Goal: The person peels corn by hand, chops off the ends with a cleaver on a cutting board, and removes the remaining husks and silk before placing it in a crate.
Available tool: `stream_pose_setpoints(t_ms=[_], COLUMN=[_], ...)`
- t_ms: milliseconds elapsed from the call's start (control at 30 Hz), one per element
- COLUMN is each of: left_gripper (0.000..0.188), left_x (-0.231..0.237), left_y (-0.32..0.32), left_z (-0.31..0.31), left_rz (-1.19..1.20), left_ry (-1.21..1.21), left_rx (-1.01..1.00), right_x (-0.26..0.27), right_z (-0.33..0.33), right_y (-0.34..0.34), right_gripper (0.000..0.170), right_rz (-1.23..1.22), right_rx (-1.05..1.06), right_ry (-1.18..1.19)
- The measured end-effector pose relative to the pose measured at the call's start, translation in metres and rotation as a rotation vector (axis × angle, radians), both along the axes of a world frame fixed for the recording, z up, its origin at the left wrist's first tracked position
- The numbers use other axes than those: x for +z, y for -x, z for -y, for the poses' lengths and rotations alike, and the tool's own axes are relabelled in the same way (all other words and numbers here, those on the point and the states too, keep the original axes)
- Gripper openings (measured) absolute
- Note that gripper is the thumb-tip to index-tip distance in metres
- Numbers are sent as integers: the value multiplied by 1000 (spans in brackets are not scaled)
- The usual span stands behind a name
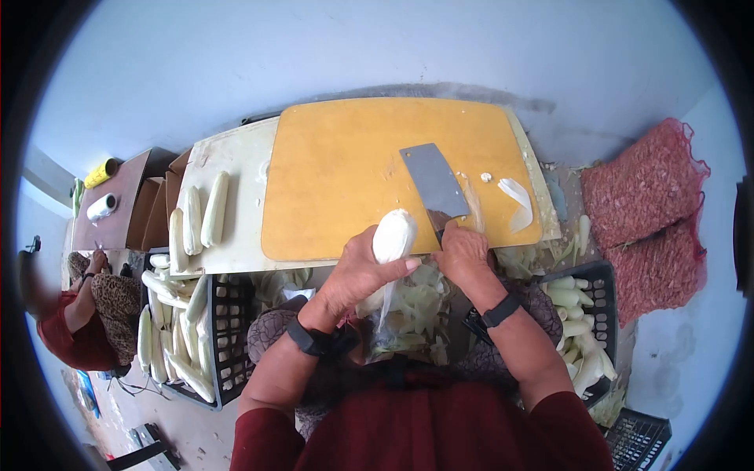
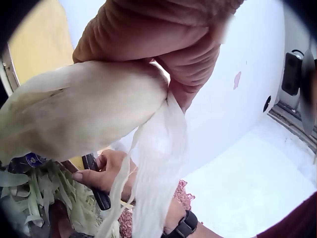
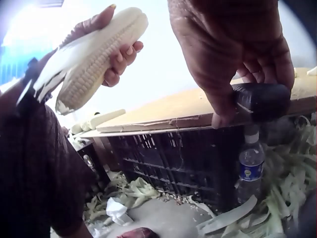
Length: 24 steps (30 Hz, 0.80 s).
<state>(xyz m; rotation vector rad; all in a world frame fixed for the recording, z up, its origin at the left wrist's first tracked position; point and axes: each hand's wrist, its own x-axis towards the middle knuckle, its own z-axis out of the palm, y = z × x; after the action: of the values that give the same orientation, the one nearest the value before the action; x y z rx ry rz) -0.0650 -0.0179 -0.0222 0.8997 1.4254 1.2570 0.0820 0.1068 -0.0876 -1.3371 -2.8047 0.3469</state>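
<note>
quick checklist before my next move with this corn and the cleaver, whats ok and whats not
1. Cleaver held by its handle: ok, in the right hand.
2. Ear of corn gripped: ok, in the left hand.
3. Left fingers away from the blade: ok, apart from it.
4. Husk fully off the ear: not ok, pale leaves hang from it.
5. Yellow board free of scraps: not ok, a husk piece lies right of the blade.
6. Edge sharp enough: cannot tell.
</note>
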Motion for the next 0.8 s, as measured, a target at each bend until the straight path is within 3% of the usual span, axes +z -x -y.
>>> stream_pose_setpoints(t_ms=[67,133,200,233,300,333,400,467,567,600,667,733,800], left_gripper=[50,62,64,66,66,66,65,64,61,59,58,55,55], left_x=[-3,-7,-7,-7,-8,-9,-14,-15,-10,-8,-7,-9,-9], left_y=[3,6,6,5,5,6,6,4,0,0,1,1,0], left_z=[0,0,0,1,1,0,-2,-4,-4,-4,-6,-8,-10], left_rz=[11,-54,-27,4,3,-5,-39,-71,-15,-79,-144,-155,-157], left_ry=[-17,9,-23,-50,-52,-51,-67,-80,-146,-134,-122,-128,-95], left_rx=[14,-36,-22,-16,-4,-4,-18,-25,7,0,-8,1,2], right_x=[6,11,16,14,12,16,34,52,66,67,69,71,71], right_z=[-2,0,0,-6,-16,-17,-16,-6,-2,1,10,16,21], right_y=[1,1,-1,-6,-17,-20,-25,-27,-31,-31,-26,-28,-32], right_gripper=[40,37,34,34,37,37,40,40,40,40,45,44,41], right_rz=[9,18,-35,-32,-260,-257,-829,-910,-1276,-1272,-1250,-1206,-1127], right_rx=[17,35,-152,-142,-232,-225,-491,-426,-128,-125,-68,-43,-120], right_ry=[24,54,79,73,5,1,713,651,660,664,443,452,645])
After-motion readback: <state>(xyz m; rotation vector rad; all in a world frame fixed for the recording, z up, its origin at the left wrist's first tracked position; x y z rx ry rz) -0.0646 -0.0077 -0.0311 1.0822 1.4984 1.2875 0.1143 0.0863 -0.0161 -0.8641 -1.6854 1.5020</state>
